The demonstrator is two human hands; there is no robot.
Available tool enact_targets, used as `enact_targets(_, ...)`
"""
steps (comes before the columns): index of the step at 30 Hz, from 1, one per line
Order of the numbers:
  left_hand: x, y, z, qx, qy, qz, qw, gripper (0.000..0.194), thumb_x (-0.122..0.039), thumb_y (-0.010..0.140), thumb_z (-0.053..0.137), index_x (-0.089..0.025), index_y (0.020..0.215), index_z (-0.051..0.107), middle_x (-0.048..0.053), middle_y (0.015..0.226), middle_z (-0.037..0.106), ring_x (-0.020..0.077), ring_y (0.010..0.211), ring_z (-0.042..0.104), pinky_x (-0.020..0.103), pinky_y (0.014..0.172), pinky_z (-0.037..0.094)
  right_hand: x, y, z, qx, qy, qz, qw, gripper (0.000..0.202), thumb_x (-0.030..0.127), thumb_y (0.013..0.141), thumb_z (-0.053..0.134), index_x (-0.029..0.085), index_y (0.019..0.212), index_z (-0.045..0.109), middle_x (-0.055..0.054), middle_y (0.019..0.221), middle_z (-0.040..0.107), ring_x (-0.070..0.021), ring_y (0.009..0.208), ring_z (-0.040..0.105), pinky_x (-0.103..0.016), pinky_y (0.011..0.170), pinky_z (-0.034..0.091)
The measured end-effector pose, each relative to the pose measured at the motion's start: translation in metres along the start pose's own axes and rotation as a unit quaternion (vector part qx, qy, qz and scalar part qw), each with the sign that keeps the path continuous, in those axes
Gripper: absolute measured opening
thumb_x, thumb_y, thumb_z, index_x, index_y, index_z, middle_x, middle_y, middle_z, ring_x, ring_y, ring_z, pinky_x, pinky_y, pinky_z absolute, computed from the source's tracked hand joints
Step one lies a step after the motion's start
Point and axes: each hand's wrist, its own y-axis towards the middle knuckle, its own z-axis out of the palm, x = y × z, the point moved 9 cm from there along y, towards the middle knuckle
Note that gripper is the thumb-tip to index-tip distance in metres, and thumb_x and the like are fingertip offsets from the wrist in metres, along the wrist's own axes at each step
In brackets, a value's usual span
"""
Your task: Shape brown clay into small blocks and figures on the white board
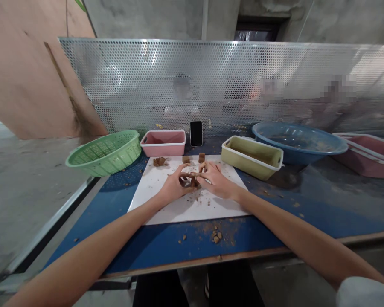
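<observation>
Over the white board (166, 209), my left hand (174, 185) curls its thumb and fingers round a brown, clay-like piece (188, 181) with a hollow, curved shape. My right hand (218, 182) closes on the same piece from the right, thumb and fingertips against its edge. The fingers hide part of it. Behind the hands, two small brown blocks, one left (186, 159) and one right (201, 157), stand near the board's far edge. A crumbly brown lump (159, 161) lies at the far left of the board. Brown crumbs are scattered around and below the hands.
A green basket (105, 154) and a pink bin (163, 148) stand back left; a phone (196, 133) leans upright behind the board. On the right are an olive bin (251, 157), a blue basin (299, 143) and pink bins (365, 155). A perforated metal panel (141, 85) closes the back.
</observation>
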Motion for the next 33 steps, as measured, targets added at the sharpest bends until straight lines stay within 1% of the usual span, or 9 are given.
enact_targets(5, 0.002, -0.001, 0.002, 0.001, -0.007, 0.005, 1.000, 0.088, -0.039, 0.070, 0.088, -0.025, 0.146, 0.046, 0.008, 0.112, 0.079, 0.0151, 0.070, 0.068, 0.030, 0.071, 0.054, 0.015, -0.013, 0.001, 0.038, 0.006, -0.098, 0.994, 0.037, 0.036, 0.110, 0.042, 0.033, 0.121, 0.078, -0.009, 0.126, 0.057, -0.0288, 0.123, 0.045, -0.055, 0.114, 0.034)
enact_targets(8, 0.002, -0.001, 0.001, -0.003, 0.002, 0.008, 1.000, 0.088, -0.038, 0.070, 0.089, -0.026, 0.146, 0.047, 0.008, 0.111, 0.079, 0.0152, 0.070, 0.067, 0.030, 0.070, 0.054, 0.009, -0.011, -0.001, 0.017, 0.014, -0.065, 0.998, 0.041, 0.038, 0.112, 0.038, 0.034, 0.132, 0.073, -0.010, 0.128, 0.055, -0.0287, 0.124, 0.044, -0.055, 0.114, 0.032)
enact_targets(10, 0.002, -0.001, 0.000, -0.007, 0.002, 0.009, 1.000, 0.087, -0.037, 0.070, 0.089, -0.026, 0.146, 0.047, 0.008, 0.111, 0.079, 0.0160, 0.072, 0.069, 0.031, 0.072, 0.055, 0.006, -0.011, 0.001, 0.019, 0.003, -0.052, 0.998, 0.040, 0.040, 0.111, 0.039, 0.034, 0.132, 0.072, -0.010, 0.130, 0.054, -0.0298, 0.124, 0.043, -0.056, 0.114, 0.032)
enact_targets(14, 0.002, -0.001, 0.002, 0.003, -0.017, 0.010, 1.000, 0.088, -0.038, 0.070, 0.090, -0.025, 0.146, 0.046, 0.010, 0.114, 0.079, 0.0152, 0.072, 0.069, 0.030, 0.071, 0.054, 0.015, -0.013, 0.006, 0.043, 0.022, -0.102, 0.994, 0.038, 0.038, 0.111, 0.040, 0.034, 0.127, 0.075, -0.009, 0.131, 0.056, -0.0283, 0.124, 0.043, -0.053, 0.114, 0.033)
enact_targets(18, 0.004, -0.001, 0.002, -0.002, -0.011, 0.003, 1.000, 0.086, -0.038, 0.070, 0.090, -0.025, 0.144, 0.048, 0.008, 0.113, 0.079, 0.0149, 0.071, 0.068, 0.030, 0.072, 0.054, 0.008, -0.012, 0.003, 0.019, 0.010, -0.058, 0.998, 0.039, 0.038, 0.110, 0.042, 0.034, 0.139, 0.068, -0.011, 0.134, 0.053, -0.0303, 0.128, 0.042, -0.057, 0.115, 0.032)
enact_targets(23, 0.003, -0.001, 0.003, 0.009, -0.026, 0.005, 1.000, 0.088, -0.037, 0.071, 0.090, -0.026, 0.146, 0.046, 0.009, 0.115, 0.078, 0.0167, 0.077, 0.070, 0.031, 0.073, 0.054, 0.016, -0.014, 0.005, 0.030, 0.024, -0.101, 0.994, 0.036, 0.036, 0.110, 0.044, 0.033, 0.128, 0.075, -0.010, 0.131, 0.055, -0.0287, 0.123, 0.045, -0.055, 0.114, 0.034)
enact_targets(26, 0.003, -0.002, 0.001, 0.000, -0.006, 0.009, 1.000, 0.087, -0.041, 0.072, 0.089, -0.027, 0.147, 0.047, 0.007, 0.114, 0.078, 0.0148, 0.072, 0.066, 0.031, 0.072, 0.054, 0.011, -0.012, 0.000, -0.001, 0.018, -0.076, 0.997, 0.038, 0.036, 0.111, 0.042, 0.030, 0.131, 0.073, -0.011, 0.129, 0.055, -0.0290, 0.125, 0.045, -0.056, 0.114, 0.034)
enact_targets(30, 0.003, -0.001, 0.000, -0.008, 0.017, 0.014, 1.000, 0.088, -0.041, 0.069, 0.091, -0.027, 0.146, 0.049, 0.006, 0.114, 0.077, 0.0149, 0.073, 0.066, 0.031, 0.073, 0.054, 0.011, -0.012, -0.001, -0.008, 0.023, -0.088, 0.996, 0.039, 0.037, 0.111, 0.042, 0.029, 0.115, 0.080, -0.010, 0.128, 0.056, -0.0282, 0.124, 0.047, -0.054, 0.112, 0.035)
enact_targets(33, 0.003, 0.000, 0.000, -0.009, 0.026, 0.024, 0.999, 0.089, -0.039, 0.069, 0.091, -0.026, 0.146, 0.048, 0.006, 0.114, 0.076, 0.0144, 0.072, 0.065, 0.031, 0.072, 0.054, 0.010, -0.013, -0.004, -0.029, 0.032, -0.088, 0.995, 0.039, 0.035, 0.111, 0.041, 0.029, 0.120, 0.079, -0.010, 0.125, 0.057, -0.0275, 0.122, 0.048, -0.054, 0.113, 0.034)
